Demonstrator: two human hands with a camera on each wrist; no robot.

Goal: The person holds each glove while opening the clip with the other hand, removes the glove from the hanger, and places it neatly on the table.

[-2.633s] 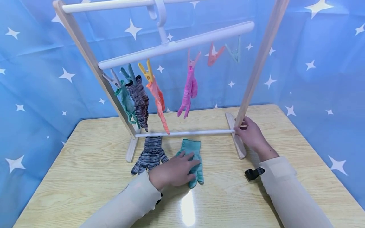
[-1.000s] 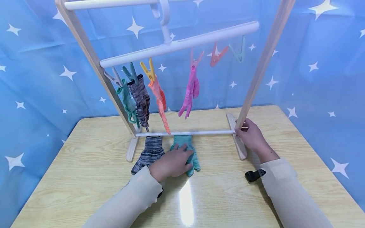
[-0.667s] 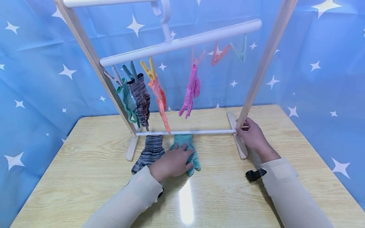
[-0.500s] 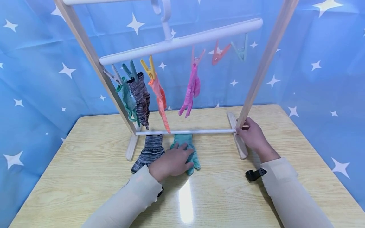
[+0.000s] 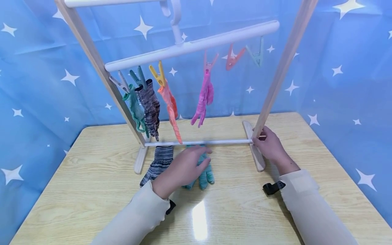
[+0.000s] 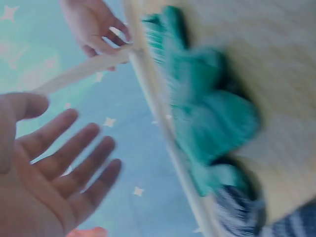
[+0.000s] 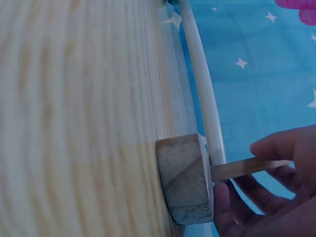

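My left hand hovers over a teal glove on the table, its fingers loosely extended and holding nothing; it partly hides the glove. In the left wrist view the left palm is spread, apart from the blurred teal glove. Left of the teal one lies a grey-and-black striped glove, partly behind my forearm. My right hand grips the foot of the wooden rack's right post. In the right wrist view its thumb and fingers curl round the post, above the wooden foot.
A white hanger hangs tilted from the rack, carrying clothespins. Clipped from it are a green glove, a dark striped glove, an orange glove and a pink glove. A red clothespin and a mint clothespin hold nothing.
The teal glove slid away from me and left, towards the rack's lower bar, under my left hand. That hand has now lifted off it. My right hand stays on the post.
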